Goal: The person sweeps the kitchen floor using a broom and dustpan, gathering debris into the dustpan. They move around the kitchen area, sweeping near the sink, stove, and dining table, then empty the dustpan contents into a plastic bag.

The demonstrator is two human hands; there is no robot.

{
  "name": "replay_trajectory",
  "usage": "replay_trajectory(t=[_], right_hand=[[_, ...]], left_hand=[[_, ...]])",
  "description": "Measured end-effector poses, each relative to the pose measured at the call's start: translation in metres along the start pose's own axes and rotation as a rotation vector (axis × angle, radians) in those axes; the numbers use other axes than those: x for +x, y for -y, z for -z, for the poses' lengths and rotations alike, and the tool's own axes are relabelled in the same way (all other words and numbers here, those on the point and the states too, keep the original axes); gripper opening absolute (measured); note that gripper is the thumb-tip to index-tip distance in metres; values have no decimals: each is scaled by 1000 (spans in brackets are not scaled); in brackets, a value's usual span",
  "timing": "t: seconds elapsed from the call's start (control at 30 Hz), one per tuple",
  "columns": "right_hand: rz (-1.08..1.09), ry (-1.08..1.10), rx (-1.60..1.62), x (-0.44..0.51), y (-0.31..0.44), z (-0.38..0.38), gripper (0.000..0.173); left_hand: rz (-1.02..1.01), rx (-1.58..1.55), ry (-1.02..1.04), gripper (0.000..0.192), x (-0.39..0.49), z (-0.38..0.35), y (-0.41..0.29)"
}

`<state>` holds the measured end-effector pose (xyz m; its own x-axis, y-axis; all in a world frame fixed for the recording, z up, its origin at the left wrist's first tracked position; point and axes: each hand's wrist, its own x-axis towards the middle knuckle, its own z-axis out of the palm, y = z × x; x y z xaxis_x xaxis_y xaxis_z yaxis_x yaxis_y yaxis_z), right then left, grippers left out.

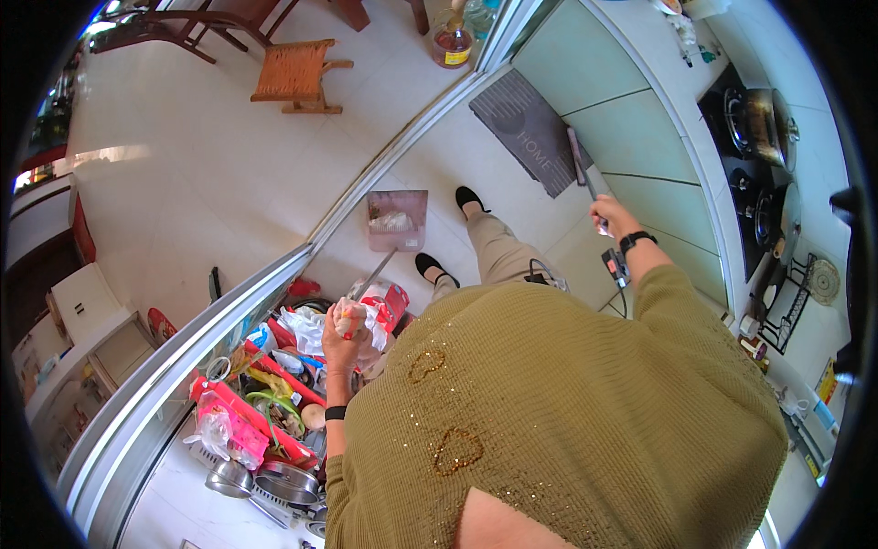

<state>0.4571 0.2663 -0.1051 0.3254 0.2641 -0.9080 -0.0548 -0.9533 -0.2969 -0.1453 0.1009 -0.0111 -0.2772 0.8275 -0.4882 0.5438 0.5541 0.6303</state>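
My left hand (345, 335) grips the handle of a long-handled dustpan (398, 239). The translucent pinkish pan lies on the tiled floor by my shoe, and a whitish crumpled scrap and some dark debris show in it. On the other side, my right hand (612, 215) is closed around the stick of a broom (575, 156). The broom's narrow head rests at the edge of a grey doormat (525, 130), close to the pale green cabinet fronts (645, 144). Part of the broom stick is hidden in my fist.
A sliding-door track (384, 161) crosses the floor on my left. Beside my left arm stands a red rack (264, 370) crammed with bags and produce, with steel pans (285, 480) below. A wooden stool (295, 72) stands beyond the track. Pots (765, 130) sit on the stove at right.
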Motion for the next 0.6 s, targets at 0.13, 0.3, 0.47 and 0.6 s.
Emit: replay_trajectory(t=[0.13,0.3,0.47,0.6], right_hand=[[-83,326,281,31,-2,-50,11],[20,155,132,-21,-8,-147,21],[93,306,-120,-86,3,-144,70],[50,396,-109,-97,23,-124,75]], left_hand=[[-24,-9,45,64,-2,0,-8],[10,5,46,58,1,2,-25],[-52,19,43,58,-3,6,-23],[-19,-34,62,60,-3,5,-14]])
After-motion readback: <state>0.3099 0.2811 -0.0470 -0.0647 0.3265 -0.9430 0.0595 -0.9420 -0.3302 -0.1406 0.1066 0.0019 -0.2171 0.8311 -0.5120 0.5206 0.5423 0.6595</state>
